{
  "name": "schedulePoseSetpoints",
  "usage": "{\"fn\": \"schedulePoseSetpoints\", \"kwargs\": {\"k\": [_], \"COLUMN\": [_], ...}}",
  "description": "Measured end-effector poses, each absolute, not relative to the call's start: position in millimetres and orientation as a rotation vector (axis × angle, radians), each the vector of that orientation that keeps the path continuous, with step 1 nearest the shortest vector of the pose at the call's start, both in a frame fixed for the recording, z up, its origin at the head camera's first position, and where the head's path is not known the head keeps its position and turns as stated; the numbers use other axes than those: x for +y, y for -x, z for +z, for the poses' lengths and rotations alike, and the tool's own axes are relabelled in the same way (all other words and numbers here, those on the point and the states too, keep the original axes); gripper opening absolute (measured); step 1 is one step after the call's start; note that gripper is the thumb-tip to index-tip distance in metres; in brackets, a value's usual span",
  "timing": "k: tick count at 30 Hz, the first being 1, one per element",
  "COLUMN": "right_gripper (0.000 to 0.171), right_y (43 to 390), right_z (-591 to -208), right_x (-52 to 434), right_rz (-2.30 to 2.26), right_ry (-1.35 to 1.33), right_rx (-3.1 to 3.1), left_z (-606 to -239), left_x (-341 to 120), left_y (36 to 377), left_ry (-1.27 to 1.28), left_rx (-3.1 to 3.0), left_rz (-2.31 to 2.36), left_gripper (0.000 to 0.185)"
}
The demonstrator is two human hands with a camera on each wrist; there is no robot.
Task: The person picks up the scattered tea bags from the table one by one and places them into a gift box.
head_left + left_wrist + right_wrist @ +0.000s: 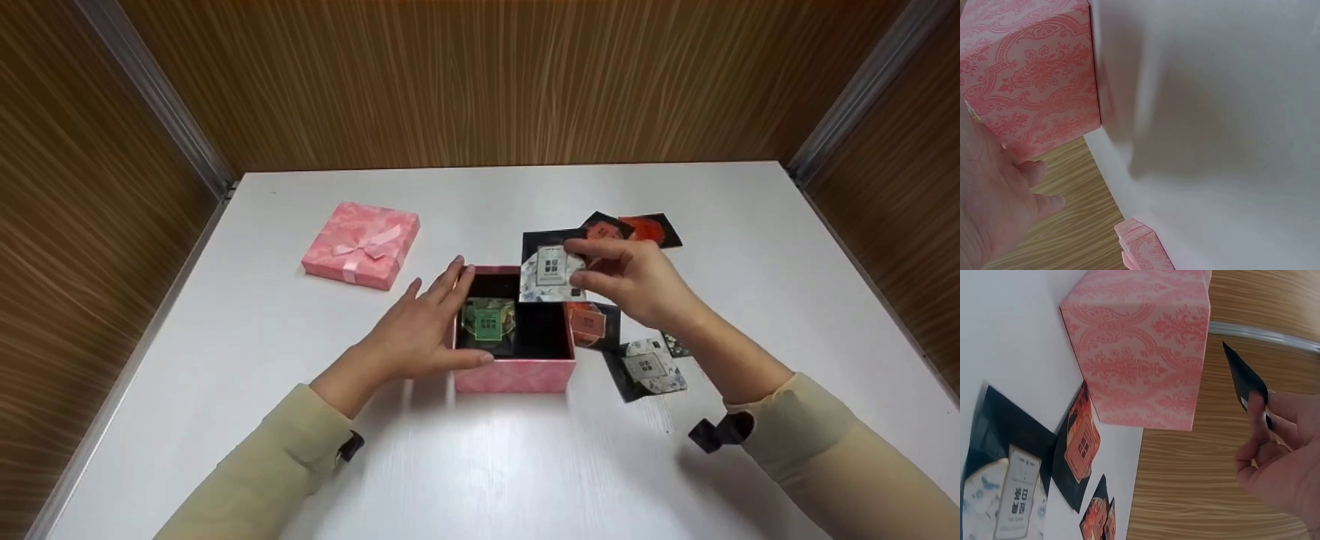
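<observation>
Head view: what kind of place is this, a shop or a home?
Probably a recording booth: bare white table, brown wood-grain wall panels on three sides, and only a pink patterned gift box and sachets.

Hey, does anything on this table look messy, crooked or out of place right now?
Mostly the packets: several sachets lie scattered at odd angles right of the open pink box, some overlapping. One green packet sits tilted inside the box. The bow lid lies apart, to the left. Nothing looks spilled or damaged.

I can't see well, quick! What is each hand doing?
Left hand: open, straight fingers resting against the left side of the pink box.
Right hand: pinching a white packet above the box.
</observation>
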State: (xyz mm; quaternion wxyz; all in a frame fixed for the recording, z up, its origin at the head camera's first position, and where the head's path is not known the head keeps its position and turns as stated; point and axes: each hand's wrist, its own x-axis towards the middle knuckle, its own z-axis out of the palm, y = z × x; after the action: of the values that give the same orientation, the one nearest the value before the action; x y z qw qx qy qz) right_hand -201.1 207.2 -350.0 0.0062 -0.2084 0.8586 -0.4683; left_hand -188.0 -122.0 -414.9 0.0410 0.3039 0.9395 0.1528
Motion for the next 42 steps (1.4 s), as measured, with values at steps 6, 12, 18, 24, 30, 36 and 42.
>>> {"fn": "schedulePoseSetpoints", "kwargs": {"k": [6, 12, 18, 24, 30, 36, 42], "right_gripper": [0.043, 0.04, 0.037, 0.037, 0.035, 0.036, 0.038], "right_y": [201.3, 201.6, 199.7, 198.9, 200.7, 204.1, 208.3], "right_z": [-357.4, -365.9, -370.6, -373.6, -376.7, -379.0, -380.6], "right_x": [195.4, 183.7, 174.7, 165.8, 156.9, 150.6, 146.1], "right_rz": [-1.38, -1.282, -1.235, -1.171, -1.118, -1.083, -1.049], "right_ry": [0.718, 0.807, 0.856, 0.865, 0.898, 0.954, 0.988], "right_rx": [2.663, 2.683, 2.672, 2.672, 2.732, 2.737, 2.725], "left_z": [-414.7, -415.0, -414.8, -414.3, -413.6, -413.9, -414.7], "left_x": [-122.0, -122.2, -122.1, -121.8, -122.8, -123.1, -122.7], "left_y": [188.5, 188.8, 188.4, 187.4, 186.8, 187.4, 187.9], "left_ry": [-0.92, -0.922, -0.937, -0.942, -0.946, -0.943, -0.949], "left_rx": [2.867, 2.863, 2.87, 2.873, 2.873, 2.869, 2.874], "left_rz": [0.456, 0.451, 0.463, 0.476, 0.475, 0.468, 0.464], "left_gripper": [0.124, 0.124, 0.125, 0.124, 0.123, 0.123, 0.123]}}
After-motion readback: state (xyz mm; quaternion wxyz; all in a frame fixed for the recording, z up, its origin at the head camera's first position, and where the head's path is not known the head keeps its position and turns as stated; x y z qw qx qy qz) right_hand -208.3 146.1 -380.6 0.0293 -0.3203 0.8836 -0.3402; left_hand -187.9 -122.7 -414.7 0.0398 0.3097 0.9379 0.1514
